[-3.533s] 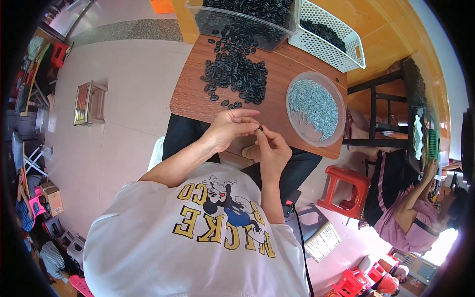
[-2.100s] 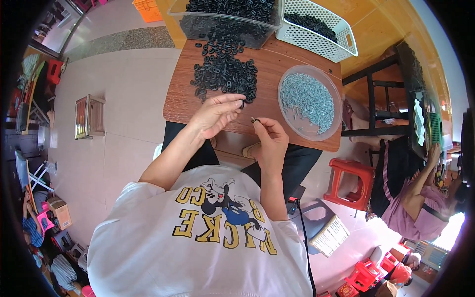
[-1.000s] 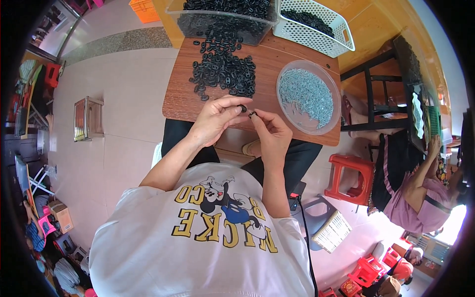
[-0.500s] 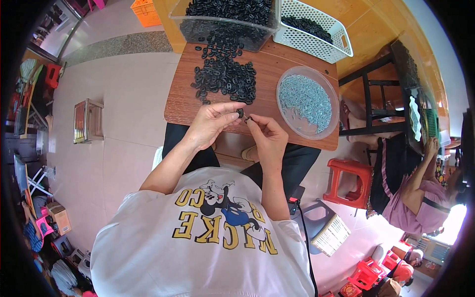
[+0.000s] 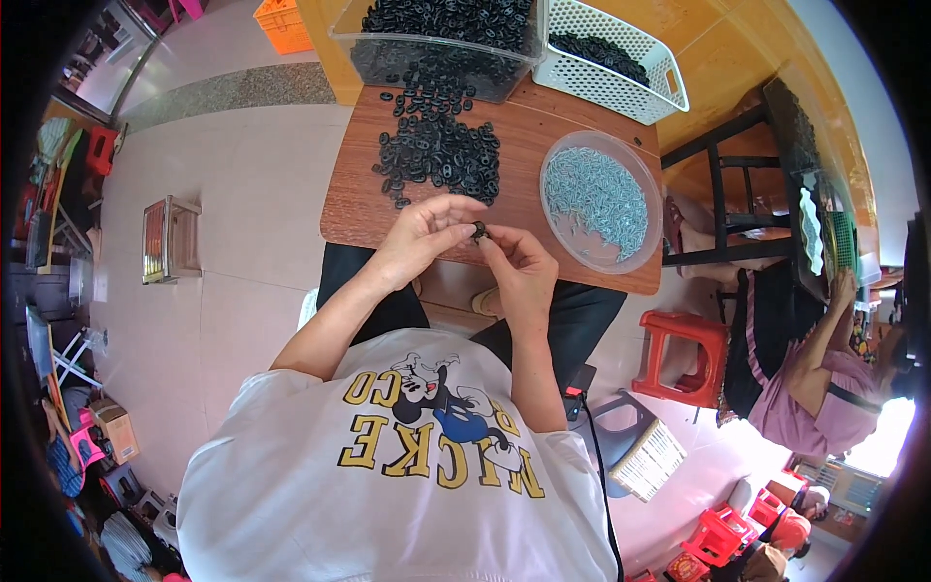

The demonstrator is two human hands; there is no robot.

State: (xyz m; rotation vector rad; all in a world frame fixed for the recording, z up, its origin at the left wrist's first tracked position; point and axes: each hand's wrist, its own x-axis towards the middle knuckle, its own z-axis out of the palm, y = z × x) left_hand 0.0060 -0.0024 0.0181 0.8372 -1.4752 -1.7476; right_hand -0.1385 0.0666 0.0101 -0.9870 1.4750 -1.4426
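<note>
My left hand [image 5: 423,239] pinches a small black oval plastic piece [image 5: 479,229] between thumb and fingers, above the table's front edge. Thumb and forefinger of my right hand [image 5: 525,273] are closed at the same spot, against the piece; whatever they grip there is too small and covered to make out. Past my hands lies a loose heap of black oval two-holed pieces [image 5: 441,160] on the brown wooden table [image 5: 538,116]. Right of the heap, a round clear plastic bowl [image 5: 652,254] contains many small silvery screws [image 5: 599,202].
At the table's back stand a clear bin [image 5: 364,60] of black pieces and a white perforated basket [image 5: 669,95] holding more. A red stool [image 5: 682,361] and a seated person in a pink top [image 5: 810,407] are on the right; a small metal-legged stool [image 5: 173,240] stands left.
My two hands have come together: the right moved slightly left, bringing its fingertips against the black piece in the left. Before, a small gap showed between them.
</note>
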